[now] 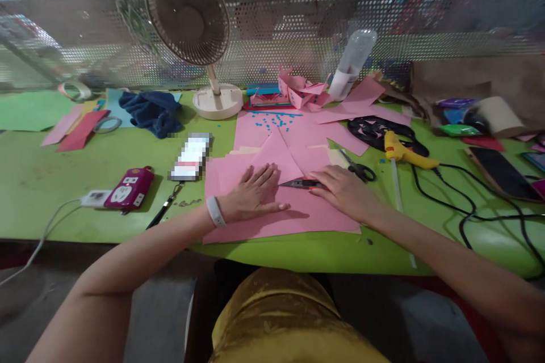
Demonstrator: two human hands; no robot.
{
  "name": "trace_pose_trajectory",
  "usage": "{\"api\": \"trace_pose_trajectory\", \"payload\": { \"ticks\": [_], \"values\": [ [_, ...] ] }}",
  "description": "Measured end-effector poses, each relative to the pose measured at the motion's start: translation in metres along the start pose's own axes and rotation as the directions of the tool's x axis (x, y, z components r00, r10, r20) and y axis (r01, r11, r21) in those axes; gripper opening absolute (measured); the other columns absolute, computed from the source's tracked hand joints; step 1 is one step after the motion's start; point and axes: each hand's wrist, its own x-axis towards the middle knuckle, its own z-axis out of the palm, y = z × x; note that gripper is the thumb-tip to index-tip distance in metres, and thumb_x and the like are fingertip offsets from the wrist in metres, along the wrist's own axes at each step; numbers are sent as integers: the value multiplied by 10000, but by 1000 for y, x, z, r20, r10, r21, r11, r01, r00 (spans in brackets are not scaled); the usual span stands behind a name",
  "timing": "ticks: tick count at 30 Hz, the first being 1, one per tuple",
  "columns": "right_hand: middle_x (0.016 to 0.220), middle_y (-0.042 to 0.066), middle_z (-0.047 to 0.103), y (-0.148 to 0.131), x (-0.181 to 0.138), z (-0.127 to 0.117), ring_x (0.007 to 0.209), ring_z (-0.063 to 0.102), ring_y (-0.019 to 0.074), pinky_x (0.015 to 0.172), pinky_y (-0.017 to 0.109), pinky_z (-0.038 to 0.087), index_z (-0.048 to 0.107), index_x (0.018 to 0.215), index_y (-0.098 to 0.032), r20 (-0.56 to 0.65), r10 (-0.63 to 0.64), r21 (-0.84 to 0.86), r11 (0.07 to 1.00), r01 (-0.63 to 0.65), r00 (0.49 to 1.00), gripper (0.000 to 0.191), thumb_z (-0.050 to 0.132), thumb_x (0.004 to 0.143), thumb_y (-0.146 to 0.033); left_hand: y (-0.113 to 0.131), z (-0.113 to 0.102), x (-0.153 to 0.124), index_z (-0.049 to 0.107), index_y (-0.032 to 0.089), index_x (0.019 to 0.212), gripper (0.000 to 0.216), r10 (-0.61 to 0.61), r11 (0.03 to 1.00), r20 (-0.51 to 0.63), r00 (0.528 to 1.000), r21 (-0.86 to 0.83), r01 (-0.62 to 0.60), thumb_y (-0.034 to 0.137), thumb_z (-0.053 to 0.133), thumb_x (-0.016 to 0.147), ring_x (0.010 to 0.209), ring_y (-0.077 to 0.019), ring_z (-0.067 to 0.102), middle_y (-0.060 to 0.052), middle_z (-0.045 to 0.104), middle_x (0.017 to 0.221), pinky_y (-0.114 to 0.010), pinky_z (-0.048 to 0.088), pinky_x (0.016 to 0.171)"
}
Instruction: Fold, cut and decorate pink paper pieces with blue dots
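Observation:
My left hand point(258, 195) lies flat on a stack of pink paper sheets point(238, 229), with its thumb out to the side. The fingers press the lower part of a folded pink piece point(279, 153), whose pointed end faces away from me. My right hand point(340, 190) is closed around a dark, pointed cutter point(296, 183) with red on its handle. The cutter lies low over the pink sheets, its tip towards my left hand. Its exact kind is partly hidden by my fingers. Black-handled scissors point(361, 171) rest just beyond my right hand.
A fan point(217, 102) and pink paper shapes point(300, 91) stand at the back. Left are a phone point(191, 157) and a purple power strip point(130, 188). Right are a yellow glue gun point(404, 153) with its cord, a glue stick point(397, 187) and a dark phone point(504, 173).

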Motion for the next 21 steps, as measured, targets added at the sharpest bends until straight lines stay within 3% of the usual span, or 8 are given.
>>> {"api": "trace_pose_trajectory", "payload": {
  "ticks": [3, 5, 8, 10, 14, 21],
  "values": [
    [1004, 117, 647, 6, 2, -2, 974, 600, 257, 873, 421, 501, 647, 1120, -147, 4, 31, 30, 999, -31, 1000, 262, 553, 933, -305, 8, -5, 10, 28, 170, 1555, 943, -10, 1000, 27, 1000, -29, 11, 781, 214, 861, 1492, -287, -8, -110, 22, 1616, -547, 54, 1189],
    [988, 113, 645, 9, 0, -1, 963, 601, 255, 863, 419, 501, 654, 1097, -158, 2, 41, 43, 998, -41, 999, 241, 558, 930, -303, 5, -8, 12, 52, 211, 1557, 846, 24, 1000, -22, 999, -11, -24, 724, 220, 906, 1492, -280, -11, -86, 35, 1620, -540, 74, 1189],
    [993, 106, 642, 12, -3, 2, 963, 596, 258, 851, 425, 502, 653, 1111, -185, -12, 37, 69, 997, -36, 999, 244, 550, 934, -319, -19, -14, 6, 132, 280, 1550, 583, 83, 994, -167, 982, 78, -70, 504, 171, 1012, 1495, -236, 60, -43, 91, 1623, -505, 63, 1197],
    [995, 104, 640, 12, -4, 3, 961, 596, 260, 838, 427, 503, 654, 1114, -203, -25, 28, 83, 996, -26, 999, 244, 541, 937, -328, -42, -16, -1, 169, 285, 1544, 523, 149, 984, -174, 973, 121, -129, 392, 150, 1033, 1491, -204, 111, -35, 160, 1614, -464, 68, 1204],
    [994, 104, 638, 9, -2, 4, 956, 601, 258, 834, 420, 499, 641, 1129, -206, -28, 19, 90, 996, -16, 999, 256, 530, 941, -340, -74, -13, -10, 222, 275, 1531, 516, 205, 976, -114, 972, 103, -194, 409, 213, 1033, 1471, -173, 205, -30, 262, 1586, -402, 140, 1200],
    [992, 102, 628, 0, 10, 7, 961, 585, 259, 862, 416, 486, 619, 1083, -175, -13, -4, 92, 996, 5, 1000, 261, 523, 946, -375, -74, -5, -8, 269, 262, 1516, 498, 198, 978, -150, 969, 98, -184, 389, 229, 1036, 1469, -170, 214, -39, 281, 1577, -412, 154, 1196]
  ]
}}
